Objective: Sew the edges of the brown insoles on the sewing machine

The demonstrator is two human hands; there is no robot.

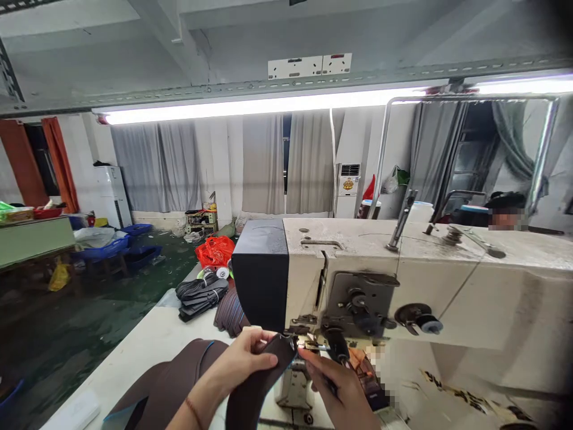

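Observation:
My left hand [250, 355] grips a dark brown strip of fabric [250, 391], thumb on top and fingers behind it. The strip's upper end reaches the needle area of a white sewing machine [447, 286], and its lower end hangs down toward me. My right hand [340, 388] is closed just right of the needle, with its index fingertip by the strip's edge. Something dark shows within its curled fingers, too hidden to name. Below both hands stands the machine's narrow post bed [295, 385]. More brown fabric pieces [170, 382] with blue edges lie beside my left forearm.
On the white table [152, 334] lie a tied bundle of black strips [201, 295], a stack of brown pieces [230, 313] and a red plastic bag [215, 251]. A metal thread stand [380, 155] rises behind the machine. Another person's head [505, 209] shows at far right.

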